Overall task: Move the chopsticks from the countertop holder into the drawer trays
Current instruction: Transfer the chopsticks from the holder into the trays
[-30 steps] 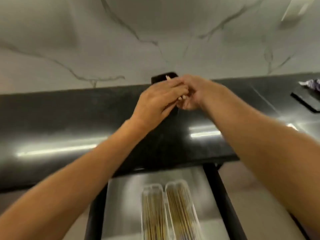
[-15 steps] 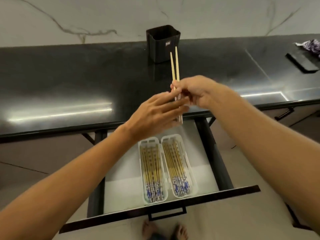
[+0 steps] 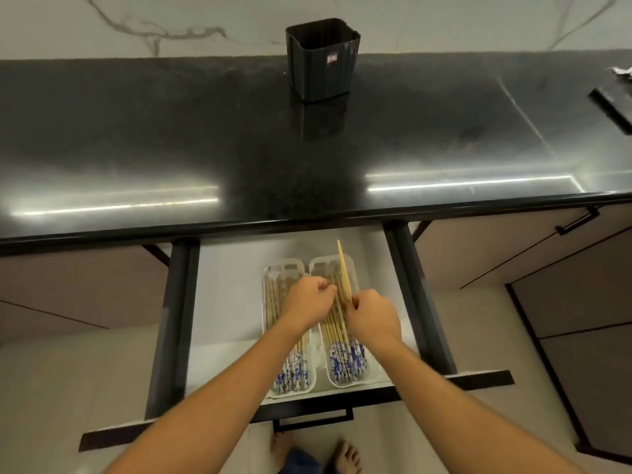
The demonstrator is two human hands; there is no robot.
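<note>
The black holder [image 3: 321, 61] stands on the dark countertop [image 3: 171, 148] by the wall; no chopsticks show above its rim. Below, the open drawer [image 3: 225, 302] holds two clear trays side by side, the left tray [image 3: 268, 278] and the right tray [image 3: 357, 268], both filled with wooden chopsticks with blue-patterned ends. My right hand [image 3: 371, 318] grips a pair of chopsticks [image 3: 343, 268] tilted over the right tray, tips pointing away. My left hand [image 3: 309, 301] is curled in a fist over the trays beside them; whether it touches a chopstick is unclear.
A dark flat object [image 3: 612, 107] lies at the countertop's right edge. The drawer front and its handle [image 3: 313, 419] jut toward me. Cabinet doors [image 3: 564, 302] stand on the right. My bare feet [image 3: 347, 456] are on the floor below.
Both hands came down from the holder and countertop to the drawer. The pair of chopsticks moved with my right hand from above the counter edge to over the right tray.
</note>
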